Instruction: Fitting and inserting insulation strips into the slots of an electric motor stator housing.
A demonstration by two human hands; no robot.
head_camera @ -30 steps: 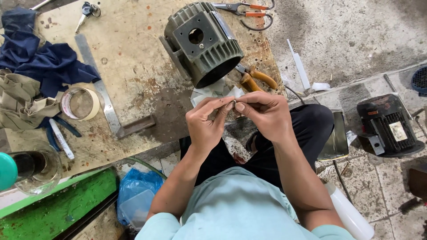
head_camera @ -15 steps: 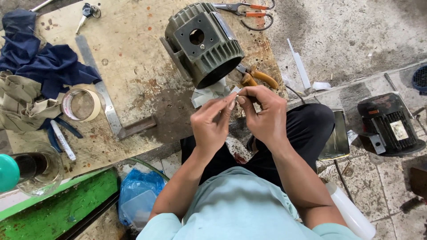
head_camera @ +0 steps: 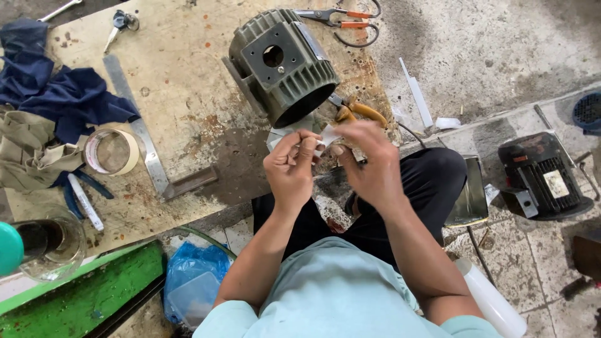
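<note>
Far left: teal round lid (head_camera: 9,248) at the frame edge, touching a clear glass jar with dark contents (head_camera: 50,244). Below them a green painted metal beam (head_camera: 81,297). Above, crumpled khaki cloth (head_camera: 28,153) with a dark blue rag (head_camera: 59,94) on top of it, both on the stained wooden board (head_camera: 188,119).

Roll of tape with a cream rim (head_camera: 113,152) lies just beside the khaki cloth. White marker pen (head_camera: 86,201) below it, near the board edge. Steel try square (head_camera: 150,156) runs diagonally down the board, its dark stock end toward the person. Small keys (head_camera: 121,24) at top.

Blue plastic bag (head_camera: 194,278) on the floor by the left elbow.

Grey-green ribbed cast motor housing (head_camera: 282,66) sits tilted on the board, open end facing the person, just above the hands.

Left hand (head_camera: 291,169) and right hand (head_camera: 369,166) are raised together over the lap. Both pinch a small strip of white paper (head_camera: 327,134) between them: left thumb and fingers clamped on its left end, right fingertips on its right end. Strip is in the air just below the housing's mouth.

Yellow-handled pliers (head_camera: 357,112) lie partly hidden behind the right hand. Orange-handled scissors (head_camera: 338,15) at top of board.

Right: white flat strip (head_camera: 418,100) on concrete, small black electric motor (head_camera: 543,178) on the floor, white plastic tube (head_camera: 494,300) by the right arm.
</note>
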